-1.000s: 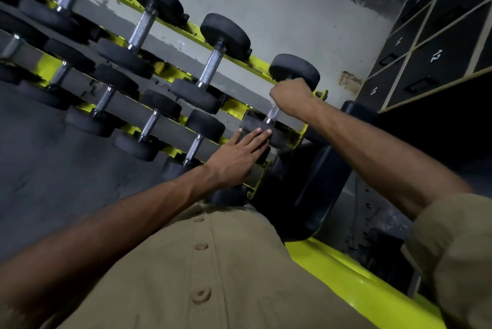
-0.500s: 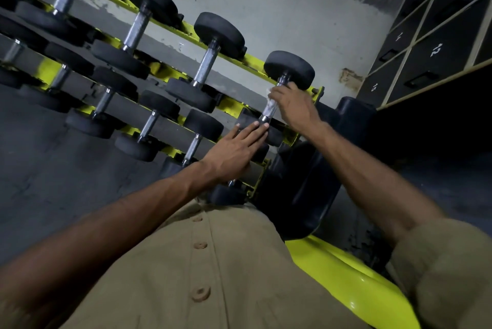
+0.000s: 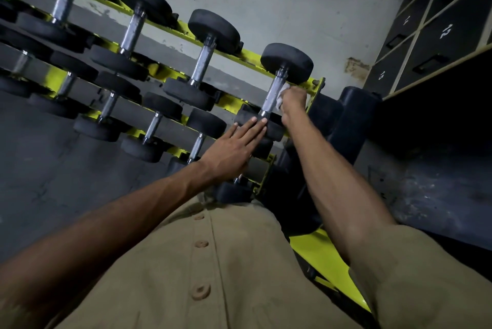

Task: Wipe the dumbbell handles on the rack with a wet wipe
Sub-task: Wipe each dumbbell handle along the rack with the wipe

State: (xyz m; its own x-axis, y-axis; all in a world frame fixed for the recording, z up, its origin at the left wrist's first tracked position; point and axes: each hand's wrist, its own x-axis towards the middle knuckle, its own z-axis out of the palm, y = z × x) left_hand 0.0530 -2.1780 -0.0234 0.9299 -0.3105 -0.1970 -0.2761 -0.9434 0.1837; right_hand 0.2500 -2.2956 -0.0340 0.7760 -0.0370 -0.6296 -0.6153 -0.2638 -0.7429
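Dumbbell handle (image 3: 273, 94) meets wipe (image 3: 283, 95) gripped by right hand (image 3: 292, 101); left hand (image 3: 234, 150) flat, fingers straight (locker (image 3: 450, 36) reads 12).

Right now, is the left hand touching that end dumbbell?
Touching. The head view shows the left hand with straight fingers lying flat on the near black head of the end dumbbell, with no gap between them.

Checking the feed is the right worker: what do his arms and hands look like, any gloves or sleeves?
No gloves: left hand and right hand are bare, with no watch or rings showing. Forearms are bare too. The right arm has a khaki sleeve ending near the elbow, matching the buttoned khaki shirt.
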